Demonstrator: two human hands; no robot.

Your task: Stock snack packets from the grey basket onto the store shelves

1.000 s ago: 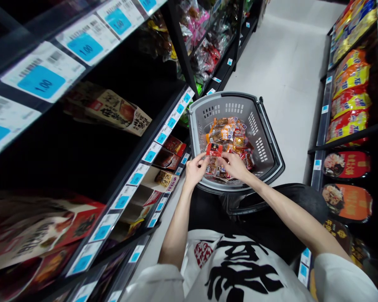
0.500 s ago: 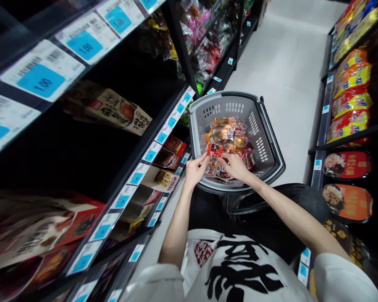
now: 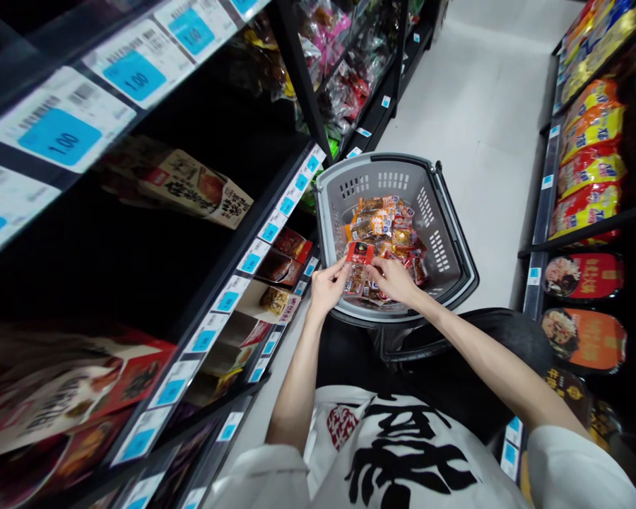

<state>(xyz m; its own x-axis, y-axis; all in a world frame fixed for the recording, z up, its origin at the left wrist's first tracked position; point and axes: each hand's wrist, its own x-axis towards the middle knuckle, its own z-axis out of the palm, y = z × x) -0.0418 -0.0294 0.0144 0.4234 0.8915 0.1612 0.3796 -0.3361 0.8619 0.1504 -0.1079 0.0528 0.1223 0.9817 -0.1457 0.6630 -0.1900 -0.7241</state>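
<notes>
Our left hand (image 3: 326, 290) and right hand (image 3: 396, 280) pinch a red-topped clear plastic packet (image 3: 359, 252), not yet released, toward eight o'clock in a grey perforated plastic basket (image 3: 453, 274), where orange-and-clear plastic packets (image 3: 374, 223) already lie beyond it toward one o'clock.

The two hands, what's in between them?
A red-topped packet lies between the left hand and the right hand, in the head view.

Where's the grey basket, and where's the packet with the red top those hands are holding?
Grey basket (image 3: 439, 283), head view: on its inner wall, near the slots.
Red-topped packet (image 3: 360, 252), head view: on its red top.
</notes>
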